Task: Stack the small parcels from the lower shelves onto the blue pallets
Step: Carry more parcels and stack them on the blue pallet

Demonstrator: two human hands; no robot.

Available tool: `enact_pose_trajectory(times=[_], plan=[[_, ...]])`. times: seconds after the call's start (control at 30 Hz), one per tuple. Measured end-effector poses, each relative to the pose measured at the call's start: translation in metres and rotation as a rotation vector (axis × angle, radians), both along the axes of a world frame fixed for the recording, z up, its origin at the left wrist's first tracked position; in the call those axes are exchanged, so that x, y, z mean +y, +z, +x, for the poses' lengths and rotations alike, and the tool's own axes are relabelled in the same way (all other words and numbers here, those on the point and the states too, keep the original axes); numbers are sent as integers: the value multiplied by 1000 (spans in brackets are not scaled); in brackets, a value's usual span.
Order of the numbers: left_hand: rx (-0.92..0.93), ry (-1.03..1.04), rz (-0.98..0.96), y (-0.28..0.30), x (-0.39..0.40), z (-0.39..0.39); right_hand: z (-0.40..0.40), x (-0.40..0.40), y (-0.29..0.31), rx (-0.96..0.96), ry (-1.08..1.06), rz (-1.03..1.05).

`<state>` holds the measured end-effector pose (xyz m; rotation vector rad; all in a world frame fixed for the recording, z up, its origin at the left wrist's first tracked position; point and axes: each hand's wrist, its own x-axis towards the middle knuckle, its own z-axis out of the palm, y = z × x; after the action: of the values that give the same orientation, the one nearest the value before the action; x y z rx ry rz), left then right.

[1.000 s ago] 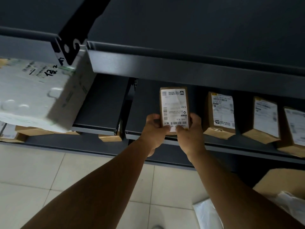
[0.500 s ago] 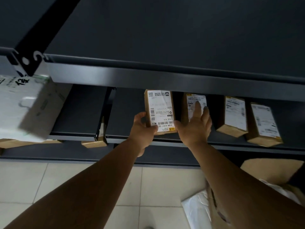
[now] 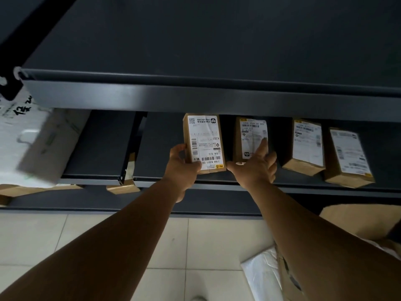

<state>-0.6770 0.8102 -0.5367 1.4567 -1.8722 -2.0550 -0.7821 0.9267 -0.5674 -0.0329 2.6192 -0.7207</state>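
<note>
My left hand point(image 3: 182, 166) grips a small brown parcel with a white label point(image 3: 204, 142) by its lower left corner, just above the front of the dark shelf point(image 3: 165, 179). To its right my right hand point(image 3: 255, 165) reaches with straight fingers onto a second labelled parcel point(image 3: 249, 137) that stands on the same shelf. Its fingertips touch the label. Two more small parcels point(image 3: 306, 146) point(image 3: 347, 157) stand further right on the shelf. No blue pallet is in view.
An upper shelf lip point(image 3: 195, 98) overhangs the parcels. A large white box point(image 3: 28, 146) sits at the left, with brown boxes point(image 3: 122, 187) on the shelf below. At the lower right, on the tiled floor point(image 3: 108, 242), are a cardboard box point(image 3: 355, 222) and a white bag point(image 3: 262, 272).
My right hand has let go of the first parcel and moved right onto the second parcel. My left hand alone now holds the first parcel. The view shifted to the right.
</note>
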Motion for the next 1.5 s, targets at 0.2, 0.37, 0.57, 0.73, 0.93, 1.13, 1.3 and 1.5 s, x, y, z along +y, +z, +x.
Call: enact_pose_trajectory(times=[0.2, 0.37, 0.57, 0.73, 0.93, 1.13, 1.3, 1.5], plan=[[-25, -14, -14, 1, 1, 1, -3, -2, -7, 23, -58, -42], [-36, -5, -13, 7, 1, 4, -2, 0, -10, 36, -86, -130], [-48, 17, -42, 16, -7, 19, 17, 1, -2, 90, 22, -222], [-49, 29, -75, 29, -14, 43, 41, -1, 14, 160, 99, -256], [-19, 82, -59, 54, -24, 88, 80, -18, 42, 178, 159, -340], [-8, 174, -10, 81, -43, 152, 138, -45, 81, 123, 214, -436], [24, 205, 41, 109, -62, 236, 206, -64, 124, -13, 286, -491], [123, 296, 74, 154, -75, 347, 306, -86, 181, -96, 368, -495]])
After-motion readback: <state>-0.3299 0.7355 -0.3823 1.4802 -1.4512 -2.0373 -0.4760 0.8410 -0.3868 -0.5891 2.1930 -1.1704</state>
